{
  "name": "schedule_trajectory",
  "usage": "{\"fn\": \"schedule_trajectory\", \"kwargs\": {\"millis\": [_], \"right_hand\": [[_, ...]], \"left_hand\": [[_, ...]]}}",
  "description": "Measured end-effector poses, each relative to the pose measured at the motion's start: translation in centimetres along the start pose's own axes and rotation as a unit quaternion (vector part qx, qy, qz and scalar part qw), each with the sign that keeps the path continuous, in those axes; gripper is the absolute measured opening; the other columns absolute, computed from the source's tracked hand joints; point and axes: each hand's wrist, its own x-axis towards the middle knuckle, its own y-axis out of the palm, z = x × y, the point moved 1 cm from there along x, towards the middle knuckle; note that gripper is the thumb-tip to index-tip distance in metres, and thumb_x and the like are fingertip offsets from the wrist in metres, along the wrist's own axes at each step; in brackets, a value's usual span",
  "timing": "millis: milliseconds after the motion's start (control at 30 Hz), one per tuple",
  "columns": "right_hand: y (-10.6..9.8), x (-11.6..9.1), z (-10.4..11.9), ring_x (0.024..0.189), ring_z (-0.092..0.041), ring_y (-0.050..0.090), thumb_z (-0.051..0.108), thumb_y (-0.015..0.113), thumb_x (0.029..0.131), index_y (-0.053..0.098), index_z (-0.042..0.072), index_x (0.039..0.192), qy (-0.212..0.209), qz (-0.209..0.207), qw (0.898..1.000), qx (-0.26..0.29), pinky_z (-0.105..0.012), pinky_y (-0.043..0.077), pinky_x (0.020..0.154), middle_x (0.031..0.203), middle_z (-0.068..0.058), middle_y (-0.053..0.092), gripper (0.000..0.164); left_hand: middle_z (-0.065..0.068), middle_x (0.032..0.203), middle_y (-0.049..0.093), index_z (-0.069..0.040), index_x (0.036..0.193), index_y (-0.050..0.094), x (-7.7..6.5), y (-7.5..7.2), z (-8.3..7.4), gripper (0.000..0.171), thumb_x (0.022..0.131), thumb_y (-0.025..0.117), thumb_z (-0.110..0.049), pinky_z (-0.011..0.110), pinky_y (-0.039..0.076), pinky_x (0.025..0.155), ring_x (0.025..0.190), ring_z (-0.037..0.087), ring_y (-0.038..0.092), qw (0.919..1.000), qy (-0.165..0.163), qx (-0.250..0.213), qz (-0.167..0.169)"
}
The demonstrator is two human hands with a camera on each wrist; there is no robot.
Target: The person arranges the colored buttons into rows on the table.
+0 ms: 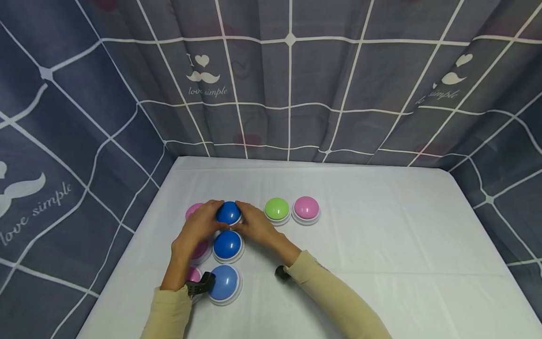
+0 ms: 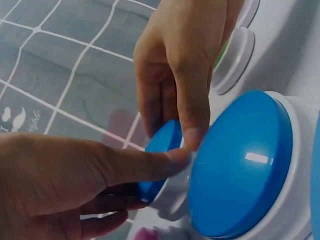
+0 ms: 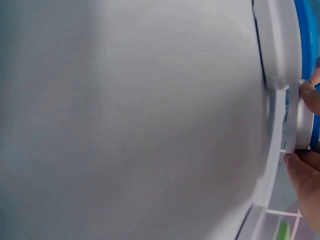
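Between my two hands is a blue dome button point(image 1: 228, 211) on a white round base, the farthest of a column of blue ones. My left hand point(image 1: 198, 227) grips its left side, thumb at the near edge. From the other side my right hand point(image 1: 259, 226) holds the same button, the thumbs close together, as the left wrist view also shows. Whether its base touches the table cannot be told. Just nearer stands a second blue button point(image 2: 240, 165), close to the thumbs. A lighter-looking blue button point(image 1: 224, 282) stands nearest, by the left wrist.
Left of the blue column are pink buttons point(image 1: 201, 249), partly hidden by my left hand and arm. A green button point(image 1: 277, 208) and another pink button point(image 1: 306, 207) sit side by side to the right. A white cloth covers the table point(image 1: 381, 235); dark checked curtains point(image 1: 322, 75) surround it.
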Motion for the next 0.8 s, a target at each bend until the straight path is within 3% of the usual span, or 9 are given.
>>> {"fn": "schedule_trajectory", "kwargs": {"millis": [200,433,800], "right_hand": [[-1.6,-0.9,1.0,0.136,-0.026,0.044,0.023,0.070,0.094,0.037,-0.001,0.150,0.006,-0.020,1.000,0.003,-0.035,0.036,0.111,0.149,-0.015,0.046,0.069],[-3.8,-2.1,0.8,0.135,-0.027,0.046,0.021,0.072,0.093,0.039,-0.001,0.148,-0.012,-0.072,0.997,0.021,-0.036,0.037,0.110,0.147,-0.016,0.047,0.068],[-6.5,-5.4,-1.5,0.135,-0.029,0.046,0.019,0.074,0.091,0.042,-0.001,0.147,-0.018,-0.132,0.991,0.035,-0.042,0.037,0.110,0.146,-0.016,0.049,0.067]], "left_hand": [[0.024,0.135,0.056,0.005,0.138,0.052,-0.5,-0.8,-0.9,0.071,0.080,0.084,-0.019,0.058,0.045,0.099,0.123,0.042,0.054,0.9991,0.030,-0.017,-0.023],[0.023,0.137,0.054,0.004,0.139,0.052,0.1,-1.4,-2.4,0.072,0.080,0.085,-0.022,0.056,0.044,0.101,0.125,0.041,0.053,0.9953,0.070,-0.047,-0.048],[0.013,0.139,0.056,-0.004,0.141,0.053,1.5,0.4,-5.7,0.070,0.083,0.082,-0.030,0.054,0.046,0.100,0.127,0.033,0.054,0.9916,0.101,-0.059,-0.056]]}}
